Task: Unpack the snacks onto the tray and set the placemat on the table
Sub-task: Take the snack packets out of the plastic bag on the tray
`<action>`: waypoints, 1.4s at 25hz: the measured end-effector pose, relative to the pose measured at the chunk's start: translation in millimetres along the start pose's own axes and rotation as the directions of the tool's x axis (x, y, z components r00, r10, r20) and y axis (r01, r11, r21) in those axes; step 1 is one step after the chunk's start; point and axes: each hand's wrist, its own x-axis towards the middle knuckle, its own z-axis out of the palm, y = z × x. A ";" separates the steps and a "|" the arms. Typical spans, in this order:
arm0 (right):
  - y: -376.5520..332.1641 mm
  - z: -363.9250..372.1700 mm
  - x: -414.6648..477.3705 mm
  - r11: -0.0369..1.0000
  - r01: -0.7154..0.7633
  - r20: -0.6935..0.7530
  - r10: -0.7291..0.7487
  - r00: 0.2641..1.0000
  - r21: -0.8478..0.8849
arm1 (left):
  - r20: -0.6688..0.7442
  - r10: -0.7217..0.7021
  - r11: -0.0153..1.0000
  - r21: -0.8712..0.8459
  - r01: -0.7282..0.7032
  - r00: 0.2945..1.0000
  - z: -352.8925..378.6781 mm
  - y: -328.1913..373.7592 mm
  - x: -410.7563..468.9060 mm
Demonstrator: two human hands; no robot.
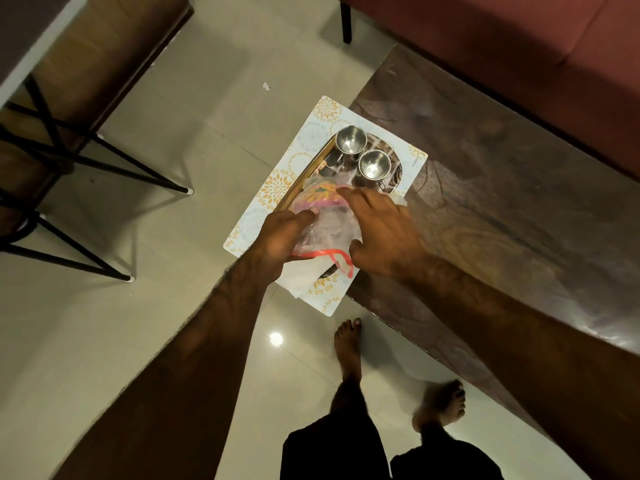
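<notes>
A floral placemat (277, 188) lies under a tray (304, 174), and its left part sticks out past the edge of the dark wooden table (485, 188). On the tray stand two steel cups (350, 139) and a clear plastic bag of snacks (325, 216) with a red-trimmed handle. My left hand (280, 233) grips the bag's left side. My right hand (381, 230) rests on the bag's right side with its fingers over the top. The near part of the tray is hidden by the bag and my hands.
A red sofa (519, 39) runs behind the table. A brown chair with black metal legs (69, 157) stands on the tiled floor at left. My bare feet (349, 348) are on the floor by the table's near edge.
</notes>
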 end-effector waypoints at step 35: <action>-12.0 -71.3 -39.0 0.901 -0.133 -0.330 0.284 0.900 0.413 | -0.123 0.582 0.731 0.514 -0.450 0.804 -8.1 15.3 -66.1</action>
